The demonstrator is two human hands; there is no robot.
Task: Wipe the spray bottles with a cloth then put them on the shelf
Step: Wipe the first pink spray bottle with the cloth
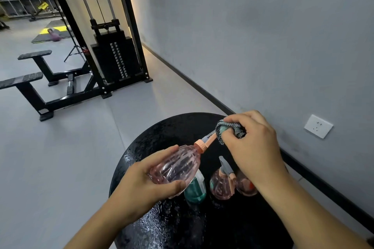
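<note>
The right hand (pixel 254 143) clutches a bunched cloth (pixel 229 128) over the pink spray bottle (pixel 176 166)'s head, hiding its nozzle. The left hand (pixel 145 180) grips the bottle's body, tilted above the round black table (pixel 162 224), where three more bottles (pixel 220 185) stand partly hidden behind both hands.

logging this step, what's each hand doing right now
Left hand: grips the pink bottle.
Right hand: grips the cloth around the bottle's spray head.

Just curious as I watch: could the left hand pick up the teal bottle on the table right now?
Probably not yet. The left hand grips the pink bottle, which hangs right over the teal bottle and would need setting down first.
</note>
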